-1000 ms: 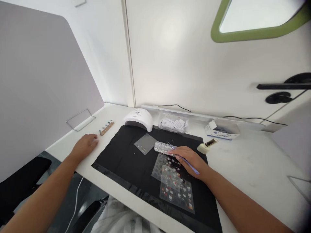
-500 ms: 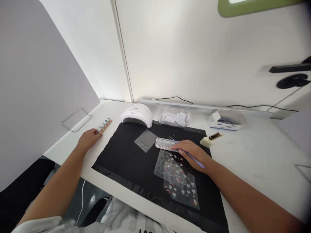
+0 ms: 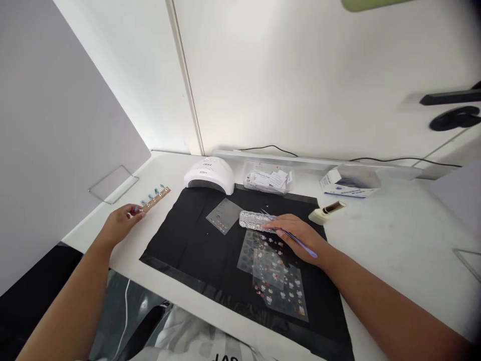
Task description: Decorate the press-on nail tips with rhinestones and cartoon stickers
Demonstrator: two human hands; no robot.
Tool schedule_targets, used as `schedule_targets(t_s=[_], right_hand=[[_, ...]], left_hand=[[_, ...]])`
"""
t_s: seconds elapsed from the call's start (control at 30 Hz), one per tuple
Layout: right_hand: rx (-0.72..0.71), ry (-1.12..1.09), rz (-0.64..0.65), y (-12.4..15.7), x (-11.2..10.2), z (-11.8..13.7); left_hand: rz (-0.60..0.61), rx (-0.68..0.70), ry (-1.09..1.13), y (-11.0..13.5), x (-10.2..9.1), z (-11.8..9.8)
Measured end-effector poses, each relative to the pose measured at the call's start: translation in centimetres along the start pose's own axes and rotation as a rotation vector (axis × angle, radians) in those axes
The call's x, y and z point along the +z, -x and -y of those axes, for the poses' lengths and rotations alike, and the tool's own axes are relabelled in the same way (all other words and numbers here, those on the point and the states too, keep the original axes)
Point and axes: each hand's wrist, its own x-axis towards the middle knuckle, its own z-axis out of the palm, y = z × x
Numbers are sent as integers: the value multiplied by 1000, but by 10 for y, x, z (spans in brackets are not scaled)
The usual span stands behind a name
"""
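Note:
At the left of the white table, a light-brown strip (image 3: 155,200) carries several blue nail tips in a row. The fingers of my left hand (image 3: 119,224) pinch its near end, by the closest nail tip. Purple tweezers (image 3: 298,244) with thin metal points lie across my right hand (image 3: 296,233), held in the fingers. Its fingertips also rest on the right end of a clear compartment case (image 3: 251,220) filled with small shiny rhinestones. Below that hand, overlapping clear sticker sheets (image 3: 278,281) lie on a black mat (image 3: 188,240). A smaller clear sheet (image 3: 224,215) is left of the case.
A white nail lamp (image 3: 209,173) stands behind the mat. To its right are a clear bin of small packets (image 3: 268,178) and an opened white-and-blue box (image 3: 349,183). A cream polish bottle (image 3: 325,213) leans by the mat's right edge. A wire stand (image 3: 112,185) is at far left.
My left hand has shifted left and nearer to me, and more of the strip with the nail tips shows. My right hand stays on the case with the tweezers. The view has tilted slightly.

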Motion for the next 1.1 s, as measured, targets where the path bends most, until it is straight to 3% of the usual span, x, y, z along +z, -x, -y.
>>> schedule_targets(t_s=[0.2,0.4,0.6,0.8,1.1], right_hand=[[24,-32,10,1,1,-2],[13,-21,-19,-1,1,2],[21,-27,-24,-4,-2,8],[11,-44,-14,-5,-2,7],[14,-75,1,-3,-3,5]], left_hand=[[118,196,68,20,3,-31],[191,320,16,-7,25,-79],[178,322,-126,-40,43,-114],[169,290,-211,-53,60,-145],[122,173,-237,-57,71,-151]])
